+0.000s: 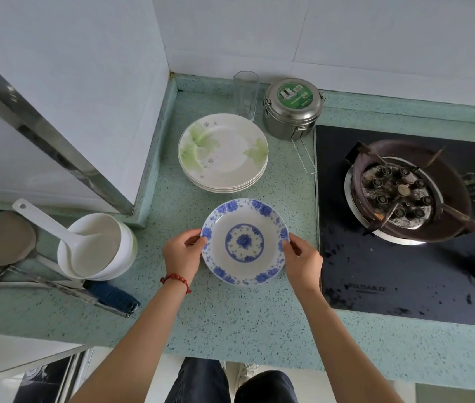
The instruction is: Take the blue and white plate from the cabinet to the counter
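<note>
Both hands, left (pixel 182 253) and right (pixel 303 261), grasp the plate (pixel 245 242) by opposite rims with their fingers (pixel 197 238), over the worktop (pixel 230 321), near the stack (pixel 223 152) of 4 plates.

Between the left hand (pixel 182 253) and the right hand (pixel 303 261) a glazed ceramic blue and white plate (pixel 245 242) is held, its surface smooth and faintly glossy. Under both hands a speckled green counter (pixel 230 321) of matt, stone-like finish is seen. Beyond the fingertips, a stack of glossy green-leaf plates (pixel 223 152), a clear drinking glass (pixel 246 94) and a brushed steel lunch tin (pixel 293 109) are found. Right of the right hand, a black glass hob (pixel 404 274) shines. A red woven cord bracelet (pixel 175 280) is worn at the left wrist.
</note>
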Demonstrator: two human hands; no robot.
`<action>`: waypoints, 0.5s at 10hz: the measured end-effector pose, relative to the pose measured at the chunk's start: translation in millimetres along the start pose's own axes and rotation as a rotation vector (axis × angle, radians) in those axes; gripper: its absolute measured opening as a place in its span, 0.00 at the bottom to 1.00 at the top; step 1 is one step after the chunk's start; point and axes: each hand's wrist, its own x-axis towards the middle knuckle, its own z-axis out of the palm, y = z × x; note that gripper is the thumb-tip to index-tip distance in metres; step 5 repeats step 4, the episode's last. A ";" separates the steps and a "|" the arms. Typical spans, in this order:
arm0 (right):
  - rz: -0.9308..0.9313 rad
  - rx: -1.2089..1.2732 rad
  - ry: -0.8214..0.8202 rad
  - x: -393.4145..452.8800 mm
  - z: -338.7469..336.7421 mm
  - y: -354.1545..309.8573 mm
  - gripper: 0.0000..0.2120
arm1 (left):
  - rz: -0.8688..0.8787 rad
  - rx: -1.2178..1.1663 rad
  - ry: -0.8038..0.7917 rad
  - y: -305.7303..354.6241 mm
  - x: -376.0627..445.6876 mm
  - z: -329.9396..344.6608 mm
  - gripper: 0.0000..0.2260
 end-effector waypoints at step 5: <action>-0.165 -0.465 -0.022 -44.0 -23.0 1.3 0.19 | 0.525 0.523 -0.143 -12.4 -25.2 -29.0 0.13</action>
